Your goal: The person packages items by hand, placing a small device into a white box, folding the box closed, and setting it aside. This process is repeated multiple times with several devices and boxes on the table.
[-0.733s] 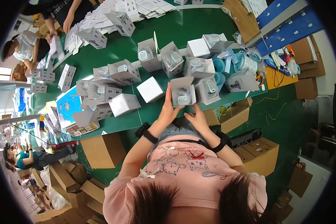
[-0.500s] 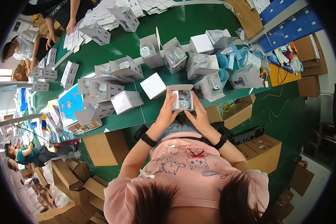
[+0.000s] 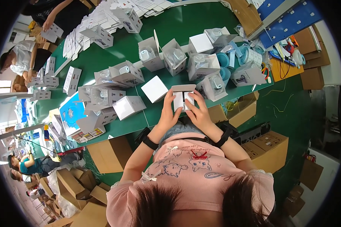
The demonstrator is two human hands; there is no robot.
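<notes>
White carton (image 3: 178,103), held at the 6 o'clock edge of the green surface (image 3: 170,26), has changed at its mouth. A moment ago we could see a wrapped item inside; now 2 inner flaps (image 3: 179,97) lie folded inward over it, with only a dark slit running between them. We take this to mean that the side-flap step of closing is largely done, while the lid (image 3: 183,87) stands raised along the 12 o'clock side, not yet tucked.

We find both hands engaged, neither released. The left hand (image 3: 168,114) grasps the carton's 9 o'clock wall; the right hand (image 3: 201,114) grips it from 3 o'clock to 4 o'clock, its fingertips on the nearer flap.

As to appearance, we note plain white flaps, nearly level, and a squarish mouth without visible crushing. The contents are hidden, and we cannot tell whether the base rests on the surface.

Taking the carton as centre, we record 1 shut white box (image 3: 154,89) near 10 o'clock, 1 more shut box (image 3: 129,107) further off toward 9 o'clock, and 1 open box (image 3: 213,87) with a bagged item just beside, toward 2 o'clock.
</notes>
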